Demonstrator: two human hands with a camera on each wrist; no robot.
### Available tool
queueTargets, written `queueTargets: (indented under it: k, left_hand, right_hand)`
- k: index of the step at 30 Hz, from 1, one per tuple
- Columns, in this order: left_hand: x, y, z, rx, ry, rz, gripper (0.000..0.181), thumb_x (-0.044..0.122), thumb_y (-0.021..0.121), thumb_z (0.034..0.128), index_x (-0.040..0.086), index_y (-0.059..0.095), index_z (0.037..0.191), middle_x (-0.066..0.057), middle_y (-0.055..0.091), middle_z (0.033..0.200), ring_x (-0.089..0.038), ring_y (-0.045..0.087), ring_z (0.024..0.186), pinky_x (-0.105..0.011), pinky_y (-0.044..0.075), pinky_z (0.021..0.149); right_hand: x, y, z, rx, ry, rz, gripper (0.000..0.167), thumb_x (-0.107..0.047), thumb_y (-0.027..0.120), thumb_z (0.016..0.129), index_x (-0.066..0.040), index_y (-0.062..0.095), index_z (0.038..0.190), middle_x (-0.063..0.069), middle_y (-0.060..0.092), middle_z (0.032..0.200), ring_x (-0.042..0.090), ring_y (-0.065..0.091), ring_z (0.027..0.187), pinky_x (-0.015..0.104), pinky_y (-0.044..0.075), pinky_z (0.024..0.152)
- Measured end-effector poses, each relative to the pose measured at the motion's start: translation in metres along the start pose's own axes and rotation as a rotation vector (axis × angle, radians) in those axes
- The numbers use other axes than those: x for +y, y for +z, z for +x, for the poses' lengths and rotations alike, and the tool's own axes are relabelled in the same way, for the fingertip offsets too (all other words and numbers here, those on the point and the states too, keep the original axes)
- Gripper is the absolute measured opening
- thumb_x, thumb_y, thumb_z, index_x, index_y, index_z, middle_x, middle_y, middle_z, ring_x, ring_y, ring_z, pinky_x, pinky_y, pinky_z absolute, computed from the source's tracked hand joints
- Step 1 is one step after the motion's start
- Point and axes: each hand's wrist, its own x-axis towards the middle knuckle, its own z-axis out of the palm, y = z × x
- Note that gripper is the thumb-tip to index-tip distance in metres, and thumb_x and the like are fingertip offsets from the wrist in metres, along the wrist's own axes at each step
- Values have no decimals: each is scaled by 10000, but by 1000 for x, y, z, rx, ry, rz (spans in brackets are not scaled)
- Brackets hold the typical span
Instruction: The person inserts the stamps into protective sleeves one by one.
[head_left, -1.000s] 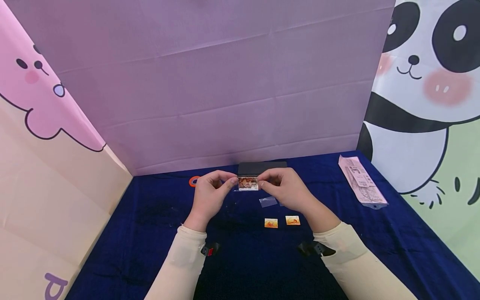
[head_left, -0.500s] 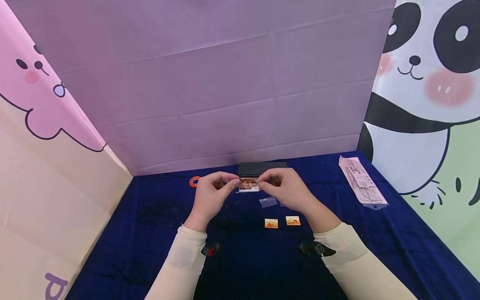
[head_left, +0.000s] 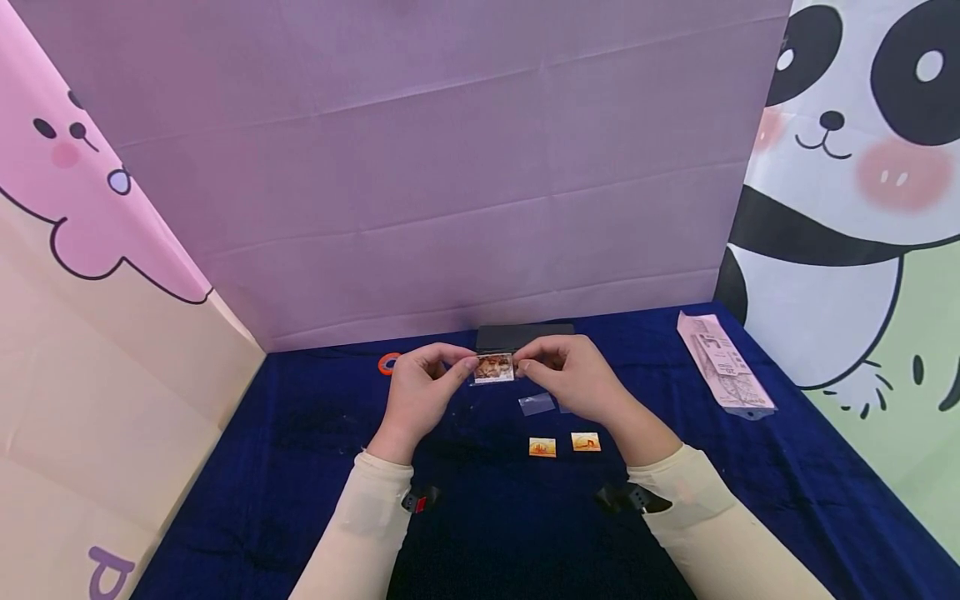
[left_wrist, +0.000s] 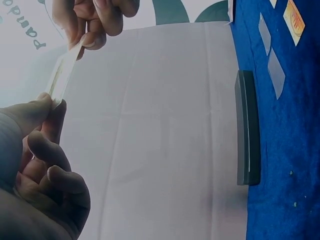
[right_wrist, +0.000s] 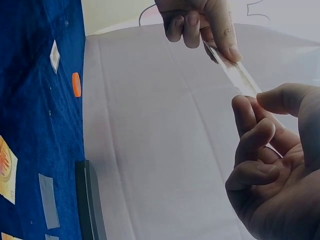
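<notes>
A small picture stamp in a clear sleeve [head_left: 493,367] is held up between both hands, above the blue cloth. My left hand [head_left: 422,392] pinches its left end between thumb and index finger; my right hand [head_left: 573,379] pinches the right end. In the left wrist view the sleeve [left_wrist: 62,75] is seen nearly edge-on, with the left hand [left_wrist: 45,165] at its lower end. The right wrist view shows the right hand [right_wrist: 275,165] gripping the near end of the sleeve [right_wrist: 242,77], other fingers curled.
Behind the hands lies a dark flat box [head_left: 517,336]. An orange ring [head_left: 388,363] is at the left. Nearer are a clear sleeve [head_left: 536,404] and two yellow stamps [head_left: 542,447] [head_left: 586,442]. A pink package [head_left: 724,363] lies far right.
The held stamp and sleeve have tilted and shifted slightly left between the fingers. Both hands stay nearly in place, still pinching.
</notes>
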Motion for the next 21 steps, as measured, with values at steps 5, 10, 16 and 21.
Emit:
queueTargets:
  k: [5, 10, 16, 21]
  left_hand:
    - [0, -2, 1, -26, 25, 3, 122, 265, 773, 968, 174, 821, 1033, -10, 674, 788, -231, 441, 566, -275, 341, 508]
    - [0, -4, 1, -70, 44, 1, 124, 248, 751, 988, 179, 813, 1070, -84, 605, 732, -204, 438, 546, -276, 346, 499]
    - [-1, -4, 1, -82, 38, 0, 138, 235, 762, 984, 156, 812, 1085, -111, 617, 749, -197, 438, 532, -275, 346, 488]
    - [-2, -4, 1, -75, 44, 24, 129, 251, 757, 988, 181, 815, 1080, -13, 655, 770, -213, 441, 536, -279, 351, 488]
  right_hand:
    - [0, 1, 1, 0, -19, -25, 108, -174, 718, 1016, -158, 794, 1090, 58, 688, 877, 250, 530, 616, 307, 451, 510]
    - [0, 1, 1, 5, -21, -47, 85, -168, 721, 1013, -162, 793, 1057, 28, 691, 873, 254, 534, 633, 311, 452, 518]
    - [1, 1, 1, 8, -18, -58, 72, -171, 725, 1011, -157, 789, 1042, 18, 685, 861, 246, 541, 640, 313, 460, 526]
    - [1, 1, 1, 9, -10, -53, 71, -172, 728, 1009, -156, 789, 1039, 21, 696, 870, 250, 556, 663, 314, 471, 547]
